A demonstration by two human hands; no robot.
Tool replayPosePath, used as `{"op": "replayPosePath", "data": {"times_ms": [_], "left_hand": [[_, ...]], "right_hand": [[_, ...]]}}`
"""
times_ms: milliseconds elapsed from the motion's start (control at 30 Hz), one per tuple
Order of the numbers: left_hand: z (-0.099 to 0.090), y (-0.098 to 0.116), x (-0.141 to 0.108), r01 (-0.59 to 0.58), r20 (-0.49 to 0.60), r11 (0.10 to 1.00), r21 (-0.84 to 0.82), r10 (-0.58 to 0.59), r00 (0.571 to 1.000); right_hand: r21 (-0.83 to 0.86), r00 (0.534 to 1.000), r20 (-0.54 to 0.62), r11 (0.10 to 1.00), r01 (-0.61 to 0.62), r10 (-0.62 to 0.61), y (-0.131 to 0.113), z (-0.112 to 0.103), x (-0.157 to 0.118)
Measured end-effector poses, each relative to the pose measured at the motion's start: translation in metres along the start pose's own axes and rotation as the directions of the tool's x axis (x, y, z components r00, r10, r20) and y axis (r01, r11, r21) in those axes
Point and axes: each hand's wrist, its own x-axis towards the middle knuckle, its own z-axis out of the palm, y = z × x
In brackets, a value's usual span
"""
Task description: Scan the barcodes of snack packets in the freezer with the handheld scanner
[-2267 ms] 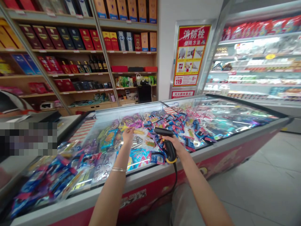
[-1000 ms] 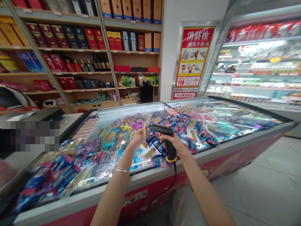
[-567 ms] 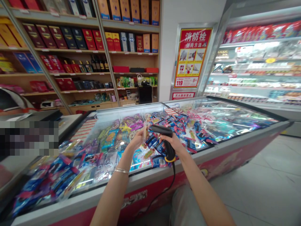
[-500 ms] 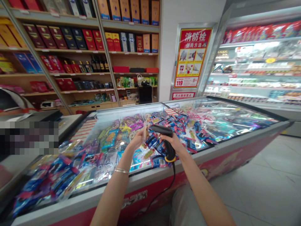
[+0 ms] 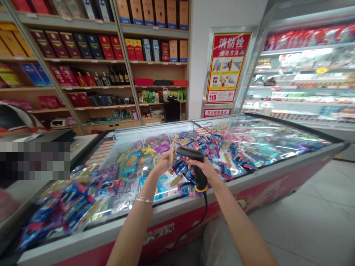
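My right hand (image 5: pixel 204 168) is wrapped around the handle of a black barcode scanner (image 5: pixel 200 177) with a yellow ring at its base. Its head points left, at a small package in clear wrapping (image 5: pixel 173 155) pinched upright in my left hand (image 5: pixel 163 164). What is inside that package is too small to make out. Both hands hover above the glass top of a chest freezer (image 5: pixel 155 211). Blue and pink snack packets (image 5: pixel 191 189) lie in a heap just beneath and behind the scanner. From the handle, a black cable (image 5: pixel 204 214) hangs down over the freezer's front.
More blue packets (image 5: pixel 74 207) are piled on the glass at left, beside a counter (image 5: pixel 55 140) where part of another person shows. Shelves of boxed goods (image 5: pixel 83 44) stand behind. A lit display fridge (image 5: pixel 305 74) is at right, next to a red and yellow sign (image 5: pixel 229 68).
My view has shifted very slightly. Both hands, the scanner and the wrapped package keep practically the same position.
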Motion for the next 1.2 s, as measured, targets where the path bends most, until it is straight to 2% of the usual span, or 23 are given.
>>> {"op": "replayPosePath", "data": {"times_ms": [100, 167, 233, 300, 333, 400, 467, 567, 633, 700, 733, 867, 1000, 1200], "left_hand": [[-0.002, 0.009, -0.004, -0.072, -0.039, 0.997, 0.014, 0.072, 0.997], [-0.014, 0.022, -0.01, -0.129, -0.086, 0.991, 0.039, 0.132, 0.988], [-0.036, 0.041, -0.024, -0.169, -0.173, 0.973, 0.16, 0.196, 0.965], [-0.065, 0.062, -0.048, -0.152, -0.3, 0.906, 0.396, 0.284, 0.911], [-0.082, 0.071, -0.063, -0.1, -0.376, 0.847, 0.523, 0.334, 0.864], [-0.115, 0.087, -0.101, 0.039, -0.453, 0.675, 0.737, 0.45, 0.769], [-0.146, 0.096, -0.142, 0.224, -0.497, 0.497, 0.838, 0.526, 0.69], [-0.184, 0.103, -0.196, 0.492, -0.565, 0.296, 0.819, 0.571, 0.596], [-0.203, 0.105, -0.221, 0.597, -0.591, 0.23, 0.769, 0.61, 0.527], [-0.217, 0.107, -0.238, 0.654, -0.597, 0.189, 0.733, 0.64, 0.484], [-0.221, 0.107, -0.244, 0.669, -0.592, 0.163, 0.726, 0.642, 0.486], [-0.221, 0.101, -0.259, 0.689, -0.546, 0.022, 0.725, 0.629, 0.554], [-0.21, 0.083, -0.27, 0.688, -0.498, 0.009, 0.726, 0.697, 0.516], [-0.206, 0.06, -0.279, 0.634, -0.398, 0.017, 0.773, 0.791, 0.464]], "right_hand": [[0.018, 1.0, 0.001, 1.0, -0.007, 0.007, -0.004, 0.007, -0.003], [0.036, 1.0, 0.013, 0.999, -0.007, 0.007, -0.007, 0.017, -0.004], [0.067, 0.999, 0.034, 0.998, -0.016, 0.014, -0.01, 0.033, -0.005], [0.106, 0.998, 0.062, 0.994, -0.025, 0.018, -0.012, 0.054, -0.005], [0.12, 0.996, 0.085, 0.992, -0.03, 0.02, -0.011, 0.067, -0.005], [0.138, 0.989, 0.144, 0.989, -0.046, 0.026, -0.009, 0.095, -0.005], [0.15, 0.976, 0.213, 0.985, -0.086, 0.053, -0.003, 0.125, -0.006], [0.175, 0.949, 0.301, 0.972, -0.155, 0.097, 0.01, 0.171, -0.008], [0.198, 0.928, 0.351, 0.959, -0.202, 0.123, 0.019, 0.2, -0.009], [0.223, 0.905, 0.401, 0.943, -0.247, 0.142, 0.029, 0.226, -0.009], [0.236, 0.893, 0.425, 0.934, -0.268, 0.148, 0.034, 0.238, -0.008], [0.251, 0.862, 0.466, 0.905, -0.344, 0.198, 0.054, 0.274, -0.004], [0.228, 0.869, 0.417, 0.894, -0.385, 0.268, 0.072, 0.29, 0.0], [0.231, 0.865, 0.404, 0.882, -0.41, 0.296, 0.079, 0.293, 0.0]]}}
